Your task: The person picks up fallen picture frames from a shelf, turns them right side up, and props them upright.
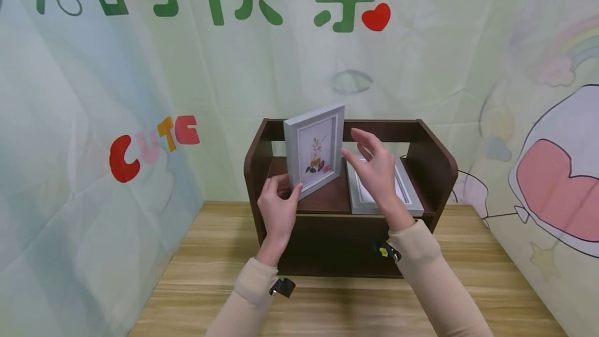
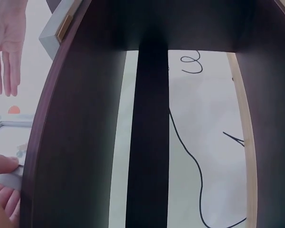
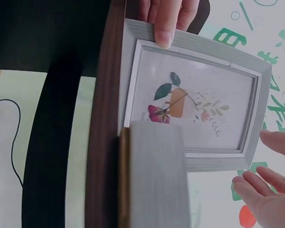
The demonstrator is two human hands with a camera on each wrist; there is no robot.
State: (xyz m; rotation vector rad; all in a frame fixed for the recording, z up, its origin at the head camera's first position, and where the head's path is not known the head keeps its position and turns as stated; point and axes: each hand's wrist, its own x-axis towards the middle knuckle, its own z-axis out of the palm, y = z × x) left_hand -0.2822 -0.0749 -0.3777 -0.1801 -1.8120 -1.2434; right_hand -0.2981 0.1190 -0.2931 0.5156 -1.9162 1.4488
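Observation:
A grey picture frame (image 1: 314, 151) with a flower print stands upright, turned at an angle, on the top shelf of a dark brown wooden rack (image 1: 327, 199). My left hand (image 1: 279, 209) grips its lower left corner, with the thumb (image 3: 165, 35) on the front and the fingers partly hidden behind. Close to the frame's right edge is my right hand (image 1: 374, 168), fingers loosely bent and holding nothing; a small gap shows between them in the right wrist view. Below this hand, a second grey picture frame (image 1: 412, 191) lies flat on the right half of the shelf, partly covered by my forearm.
Raised side panels (image 1: 442, 168) and a back rail (image 1: 383, 130) bound the rack's top shelf. The rack stands on a wood-grain table (image 1: 215, 254). A printed fabric backdrop (image 1: 234, 77) hangs behind and at both sides.

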